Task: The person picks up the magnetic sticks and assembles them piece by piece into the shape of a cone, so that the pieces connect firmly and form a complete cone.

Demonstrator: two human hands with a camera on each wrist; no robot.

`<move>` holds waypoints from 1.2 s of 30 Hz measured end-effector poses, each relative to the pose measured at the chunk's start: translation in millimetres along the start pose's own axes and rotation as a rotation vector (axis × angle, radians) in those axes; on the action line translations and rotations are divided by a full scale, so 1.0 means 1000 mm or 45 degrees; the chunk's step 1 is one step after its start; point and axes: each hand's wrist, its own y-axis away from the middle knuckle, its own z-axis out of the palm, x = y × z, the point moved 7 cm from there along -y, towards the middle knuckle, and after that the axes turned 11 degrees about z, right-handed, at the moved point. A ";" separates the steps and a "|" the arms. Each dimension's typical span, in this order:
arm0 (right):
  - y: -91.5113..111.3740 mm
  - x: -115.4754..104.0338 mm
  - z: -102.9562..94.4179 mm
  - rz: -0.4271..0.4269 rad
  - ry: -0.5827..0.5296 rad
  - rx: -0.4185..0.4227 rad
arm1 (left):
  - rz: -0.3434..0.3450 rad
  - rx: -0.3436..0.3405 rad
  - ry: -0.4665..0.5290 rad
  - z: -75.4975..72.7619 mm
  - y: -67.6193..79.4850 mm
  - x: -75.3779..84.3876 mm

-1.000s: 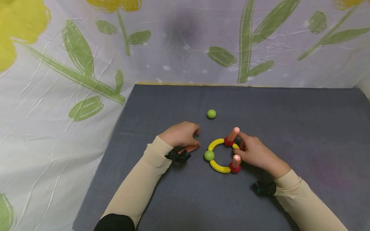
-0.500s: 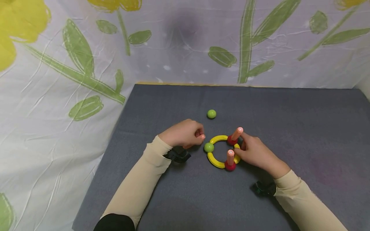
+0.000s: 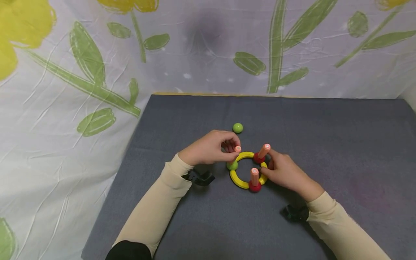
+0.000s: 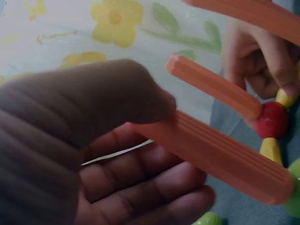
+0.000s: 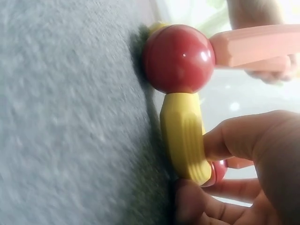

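My left hand (image 3: 212,146) pinches an orange ridged rod (image 4: 225,159) between thumb and fingers. The rod's lower end is right at the green ball (image 3: 232,165) on the left side of a ring of yellow curved pieces (image 3: 238,180). Two red balls (image 3: 255,186) also belong to the ring, and an orange rod (image 3: 255,176) stands up from each. On the ring's right side, the thumb and fingers of my right hand (image 3: 287,171) grip a yellow curved piece (image 5: 183,136) between the red balls. My fingers partly cover that piece.
A loose green ball (image 3: 238,128) lies on the dark grey tabletop (image 3: 325,144), just behind my left hand. Beyond the table's back edge hangs a pale sheet (image 3: 208,72) with painted flowers and leaves.
My left hand has raised the orange rod from lying low to more upright and brought it right, to the ring's green ball. The ring has turned and shifted slightly left in my right hand.
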 end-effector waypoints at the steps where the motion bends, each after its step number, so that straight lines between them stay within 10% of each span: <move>1: -0.001 -0.002 0.002 -0.007 -0.002 -0.001 | -0.009 -0.012 0.013 -0.001 0.001 -0.001; 9: -0.007 -0.019 0.013 -0.068 -0.008 -0.031 | -0.050 -0.102 0.157 -0.008 0.011 -0.004; 17: -0.021 -0.018 -0.013 -0.112 0.053 -0.440 | -0.088 -0.189 0.180 -0.008 0.011 -0.004; 24: -0.076 -0.039 -0.038 -0.239 0.158 -0.228 | -0.120 -0.214 0.198 -0.011 0.014 -0.003; 36: -0.113 -0.061 -0.011 -0.473 0.348 -0.138 | -0.095 -0.238 0.169 -0.004 0.016 -0.001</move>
